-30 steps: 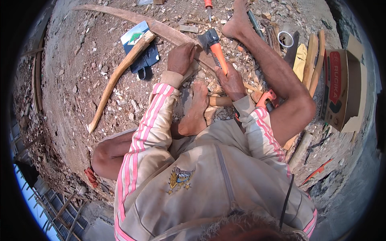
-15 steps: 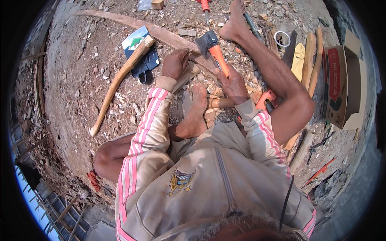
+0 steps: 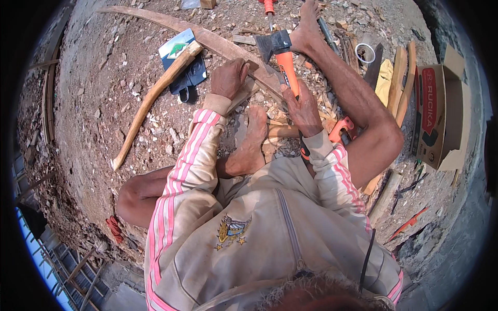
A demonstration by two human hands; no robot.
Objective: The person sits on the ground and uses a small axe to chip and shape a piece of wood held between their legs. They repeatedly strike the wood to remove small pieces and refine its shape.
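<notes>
My right hand point(image 3: 305, 110) is wrapped round the orange handle of a hatchet point(image 3: 287, 70), whose dark head points away from me. My left hand point(image 3: 230, 79), fingers closed, grips a piece of wood point(image 3: 252, 66) whose end shows past the fingertips; the palm hides the rest. Beyond that hand lies a long curved plank point(image 3: 176, 23), running from the far left toward the middle. Below my right hand, a round wooden piece point(image 3: 284, 131) lies beside my bare foot point(image 3: 253, 137). An orange tool handle point(image 3: 342, 128) sits by my right wrist.
A bent wooden handle point(image 3: 150, 101) rests over a blue-and-white packet point(image 3: 176, 46) on the left. Wood strips point(image 3: 398, 78), a white ring-shaped thing point(image 3: 364, 53) and an open cardboard box point(image 3: 433, 114) are on the right. A red-handled pointed tool point(image 3: 269, 8) lies ahead among chips and rubble.
The hatchet has shifted slightly away and to the right, with my right hand. My left hand has moved a little farther out, and the wood's end now shows past its fingers.
</notes>
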